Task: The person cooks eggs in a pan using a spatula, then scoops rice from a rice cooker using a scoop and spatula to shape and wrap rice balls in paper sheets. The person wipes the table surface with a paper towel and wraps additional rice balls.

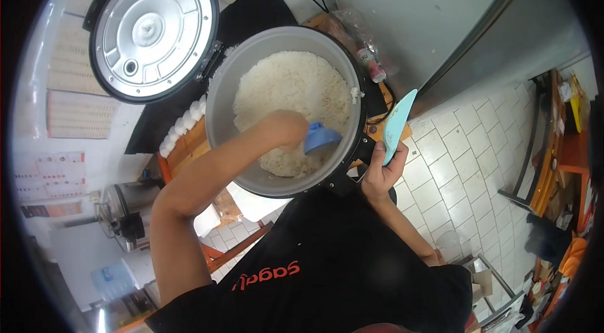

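Observation:
White rice (283, 81) fills much of a large round grey pot (221, 91). Inside the pot, my left hand (286, 128) is closed around the handle of a blue cup (322, 139), whose lower part is close against the rice. Just outside the pot's right side, my right hand (382, 172) grips the lower end of a light teal paddle (397, 124). The paddle stands roughly upright in the view, with some grains stuck to it.
The pot's open metal lid (151, 31) is at the upper left. White rolled items (182, 125) lie beside the pot. A bottle (371, 66) and plastic wrap sit behind its right side, near a grey cabinet (402, 6). Another metal pot (129, 207) is at the left.

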Tool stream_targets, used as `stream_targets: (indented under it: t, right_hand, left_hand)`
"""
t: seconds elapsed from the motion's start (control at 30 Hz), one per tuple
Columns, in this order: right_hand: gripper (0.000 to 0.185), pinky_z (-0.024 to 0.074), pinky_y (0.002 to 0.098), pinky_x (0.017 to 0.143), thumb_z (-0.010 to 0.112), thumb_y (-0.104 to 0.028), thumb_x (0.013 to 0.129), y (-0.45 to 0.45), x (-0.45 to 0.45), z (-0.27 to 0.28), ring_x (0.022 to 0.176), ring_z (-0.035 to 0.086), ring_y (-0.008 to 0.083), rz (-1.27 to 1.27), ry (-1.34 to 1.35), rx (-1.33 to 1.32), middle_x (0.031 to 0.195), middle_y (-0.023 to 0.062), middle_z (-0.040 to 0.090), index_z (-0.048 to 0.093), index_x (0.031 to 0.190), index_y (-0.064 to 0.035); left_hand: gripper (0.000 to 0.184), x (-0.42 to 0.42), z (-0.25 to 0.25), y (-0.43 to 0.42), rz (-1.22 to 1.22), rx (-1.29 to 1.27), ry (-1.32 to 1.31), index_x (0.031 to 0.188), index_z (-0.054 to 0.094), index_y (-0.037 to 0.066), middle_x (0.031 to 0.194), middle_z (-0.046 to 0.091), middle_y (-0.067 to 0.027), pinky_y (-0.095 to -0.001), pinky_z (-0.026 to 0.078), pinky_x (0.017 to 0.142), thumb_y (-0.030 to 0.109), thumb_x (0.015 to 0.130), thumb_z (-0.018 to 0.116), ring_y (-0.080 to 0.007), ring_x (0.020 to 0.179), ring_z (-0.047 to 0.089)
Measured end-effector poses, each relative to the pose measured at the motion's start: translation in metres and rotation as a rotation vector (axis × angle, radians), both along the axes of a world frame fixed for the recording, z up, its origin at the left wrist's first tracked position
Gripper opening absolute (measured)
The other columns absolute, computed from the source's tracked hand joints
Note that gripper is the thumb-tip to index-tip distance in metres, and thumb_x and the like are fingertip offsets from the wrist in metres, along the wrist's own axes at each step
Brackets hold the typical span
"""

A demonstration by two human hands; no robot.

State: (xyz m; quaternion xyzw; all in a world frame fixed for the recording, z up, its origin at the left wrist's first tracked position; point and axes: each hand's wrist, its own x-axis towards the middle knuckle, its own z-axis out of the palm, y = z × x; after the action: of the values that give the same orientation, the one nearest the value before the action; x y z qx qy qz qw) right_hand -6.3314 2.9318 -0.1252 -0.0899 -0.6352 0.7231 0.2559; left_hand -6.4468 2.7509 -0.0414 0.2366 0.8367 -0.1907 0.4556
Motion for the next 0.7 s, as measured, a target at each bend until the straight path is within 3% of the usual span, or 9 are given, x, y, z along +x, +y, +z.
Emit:
stream_targets:
  t: [0.1,0.2,0.3,0.4,0.47,0.5,0.6,0.63,0.7]
  right_hand:
    - [0.016,0.0338,0.0198,0.069,0.054,-0.010,0.098,-0.002,0.002,-0.007,0.078,0.038,0.0041,-0.001,-0.012,-0.070,0.091,-0.0011,0.045,0.047,0.109,-0.0009]
    - [0.020,0.0357,0.0204,0.072,0.055,-0.012,0.098,-0.002,0.003,-0.007,0.080,0.040,0.0049,-0.001,-0.002,-0.066,0.093,0.0002,0.047,0.047,0.112,-0.0002]
    - [0.031,0.0416,0.0246,0.081,0.055,-0.015,0.099,0.002,0.001,-0.007,0.090,0.049,0.0106,-0.012,0.039,0.013,0.101,0.0072,0.054,0.045,0.122,0.0041]
    - [0.046,0.0446,0.0301,0.092,0.054,-0.019,0.100,0.008,-0.005,0.004,0.102,0.057,0.0194,-0.006,0.093,0.150,0.111,0.0173,0.060,0.041,0.134,0.0098]
    - [0.051,0.0431,0.0315,0.096,0.052,-0.022,0.101,0.017,-0.004,0.018,0.107,0.057,0.0222,0.038,0.099,0.317,0.116,0.0204,0.060,0.039,0.139,0.0102]
    - [0.050,0.0468,0.0322,0.090,0.050,-0.024,0.101,0.023,-0.008,0.018,0.098,0.062,0.0239,0.041,0.117,0.440,0.108,0.0184,0.063,0.042,0.140,0.0060]
    - [0.045,0.0496,0.0347,0.082,0.053,-0.022,0.100,0.029,-0.008,0.069,0.089,0.065,0.0275,0.248,0.158,0.506,0.095,0.0168,0.065,0.049,0.137,0.0019]
    - [0.045,0.0515,0.0394,0.071,0.055,-0.016,0.096,0.022,-0.011,0.091,0.077,0.066,0.0328,0.328,0.157,0.591,0.085,0.0168,0.064,0.050,0.139,-0.0052]
    - [0.047,0.0517,0.0415,0.067,0.056,-0.014,0.093,-0.012,-0.020,0.101,0.073,0.065,0.0340,0.487,0.189,0.684,0.084,0.0178,0.064,0.050,0.139,-0.0097]
  left_hand:
    - [0.013,-0.002,-0.016,-0.008,-0.105,-0.063,-0.109,0.075,0.072,-0.002,0.074,0.067,-0.0220,-0.0448,0.052,0.061,0.004,0.065,0.065,-0.0366,0.075,0.068]
    - [0.014,0.003,-0.019,-0.019,-0.051,0.024,-0.146,0.073,0.071,-0.002,0.077,0.067,-0.0235,-0.0453,0.051,0.062,0.006,0.070,0.059,-0.0385,0.074,0.066]
    - [0.020,0.004,-0.003,-0.035,-0.102,0.110,-0.188,0.084,0.069,-0.002,0.072,0.066,-0.0191,-0.0419,0.051,0.062,0.015,0.079,0.058,-0.0335,0.069,0.066]
    - [0.028,0.002,0.054,-0.047,0.262,0.165,-0.354,0.098,0.063,0.000,0.064,0.061,-0.0109,-0.0375,0.049,0.059,0.025,0.086,0.061,-0.0252,0.063,0.063]
    - [0.031,0.011,0.048,-0.100,0.276,0.455,-0.325,0.102,0.060,0.001,0.061,0.056,-0.0061,-0.0340,0.047,0.055,0.030,0.089,0.061,-0.0190,0.058,0.059]
    - [0.033,0.021,0.054,-0.111,0.284,0.598,-0.309,0.104,0.058,0.002,0.060,0.053,-0.0037,-0.0322,0.046,0.053,0.032,0.091,0.061,-0.0160,0.055,0.057]
    - [0.027,0.058,0.104,-0.116,0.830,0.706,-0.233,0.099,0.058,0.002,0.059,0.050,-0.0020,-0.0283,0.043,0.049,0.029,0.096,0.056,-0.0118,0.049,0.052]
    - [0.025,0.072,0.102,-0.120,0.948,0.805,-0.140,0.092,0.057,0.003,0.057,0.050,-0.0020,-0.0274,0.042,0.047,0.027,0.096,0.055,-0.0118,0.048,0.052]
    - [0.029,0.098,0.091,-0.120,1.176,1.007,0.049,0.078,0.054,0.005,0.053,0.049,-0.0019,-0.0254,0.040,0.044,0.025,0.098,0.054,-0.0119,0.045,0.052]
